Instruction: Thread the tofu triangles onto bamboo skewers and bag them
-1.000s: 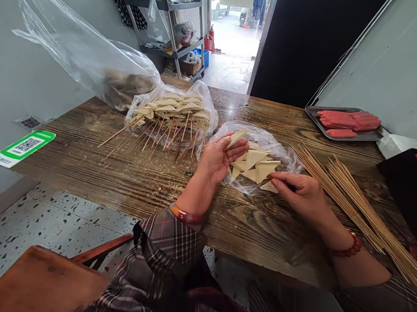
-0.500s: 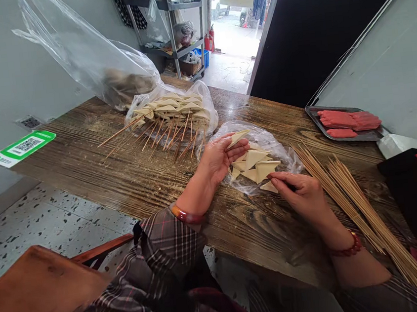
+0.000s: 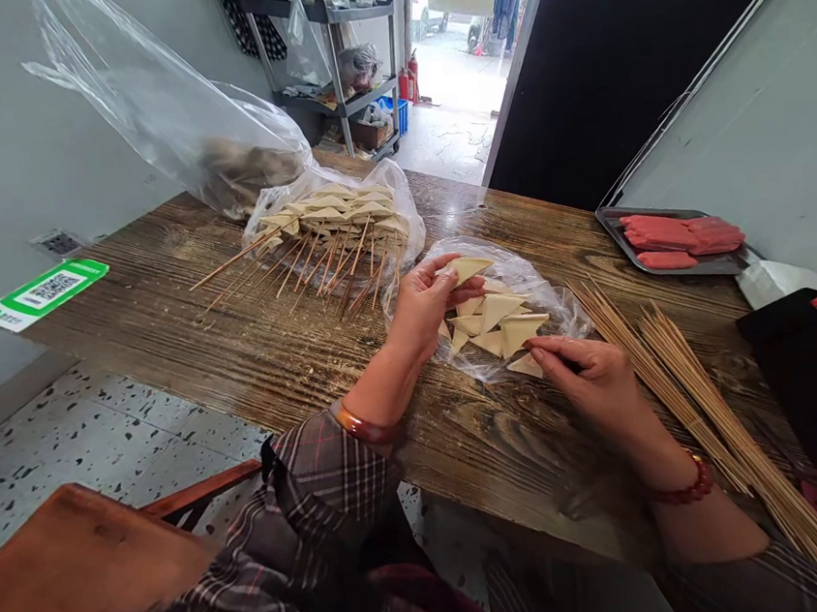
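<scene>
Your left hand [image 3: 436, 291] pinches triangle [image 3: 473, 268] by pile [image 3: 503, 312]; right hand [image 3: 595, 379] fingertips together, object unclear. Skewers [image 3: 742, 436] right of pile, likely for reach.

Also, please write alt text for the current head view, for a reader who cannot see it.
The left hand holds a pale triangular piece near similar pieces on clear plastic, while the right hand pinches at their near right edge. On the wooden table, skewered pieces lie to the left, and bare skewers and a tray of pink items to the right.
</scene>
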A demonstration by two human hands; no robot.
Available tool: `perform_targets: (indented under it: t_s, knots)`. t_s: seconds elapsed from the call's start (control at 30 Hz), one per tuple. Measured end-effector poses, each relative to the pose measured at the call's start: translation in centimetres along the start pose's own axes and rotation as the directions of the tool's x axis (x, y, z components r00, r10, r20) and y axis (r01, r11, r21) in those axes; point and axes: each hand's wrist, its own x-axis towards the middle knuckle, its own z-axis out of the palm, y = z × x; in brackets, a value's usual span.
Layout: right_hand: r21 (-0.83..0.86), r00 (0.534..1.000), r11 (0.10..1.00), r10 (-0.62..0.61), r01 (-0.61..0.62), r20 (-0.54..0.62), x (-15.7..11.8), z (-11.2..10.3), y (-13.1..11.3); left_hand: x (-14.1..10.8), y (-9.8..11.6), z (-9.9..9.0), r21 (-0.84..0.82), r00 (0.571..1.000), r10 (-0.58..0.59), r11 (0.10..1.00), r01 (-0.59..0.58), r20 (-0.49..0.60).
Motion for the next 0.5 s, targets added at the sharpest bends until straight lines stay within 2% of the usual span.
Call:
perform_targets:
  t_s: [0.5]
  knots:
    - [-0.012,1.000,1.000,0.017,-0.017,0.004,-0.17,0.22,-0.28,-0.14,-0.43,0.31,0.020,0.999,0.029,0.999,-0.029,0.020]
